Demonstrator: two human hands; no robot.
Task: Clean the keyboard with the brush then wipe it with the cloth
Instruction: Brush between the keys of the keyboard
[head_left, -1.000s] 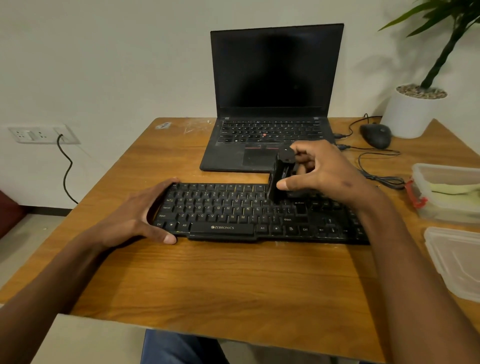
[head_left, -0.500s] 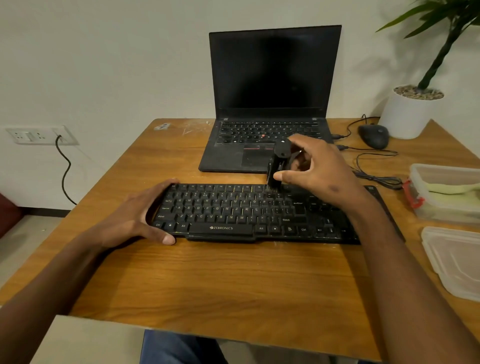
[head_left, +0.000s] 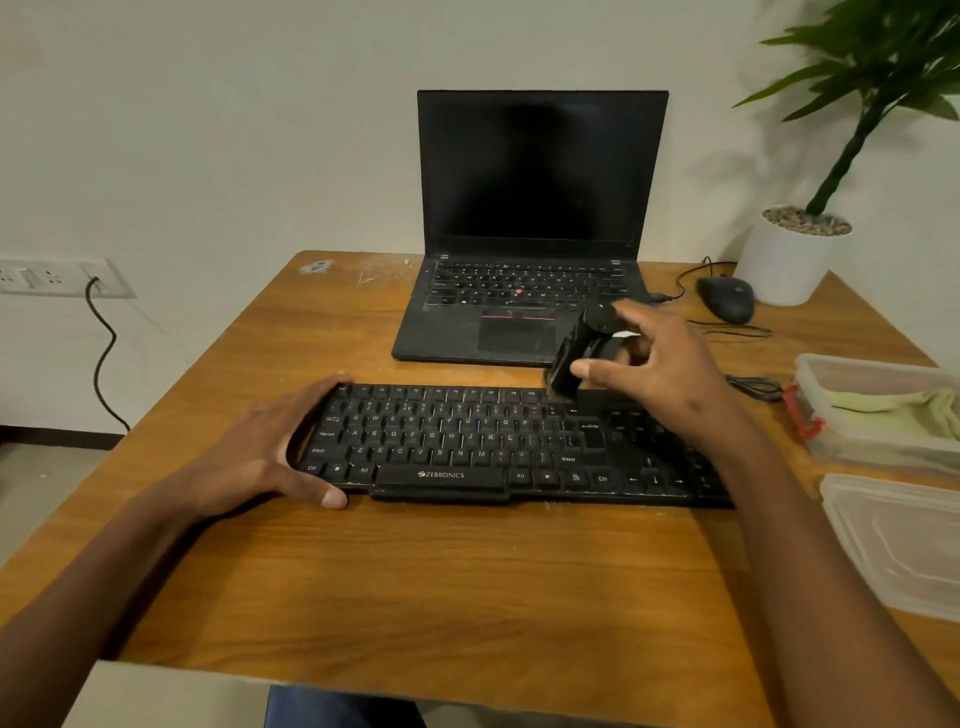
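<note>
The black keyboard (head_left: 498, 447) lies flat across the middle of the wooden bench (head_left: 415, 582), just in front of an open laptop (head_left: 524, 234) with a dark screen. The left hand (head_left: 270, 452) clamps over the keyboard's left end, thumb at the near edge and fingers at the far edge. The right hand (head_left: 654, 364) is closed around a small black brush (head_left: 571, 358), thumb pressed on its side, and the brush tilts with its lower end at the keyboard's top row, right of centre (whether it is touching, I cannot tell). The pale green cloth (head_left: 898, 410) sits inside a clear plastic container (head_left: 831, 364) at the bench's right edge, near the keyboard's right end but apart from it
</note>
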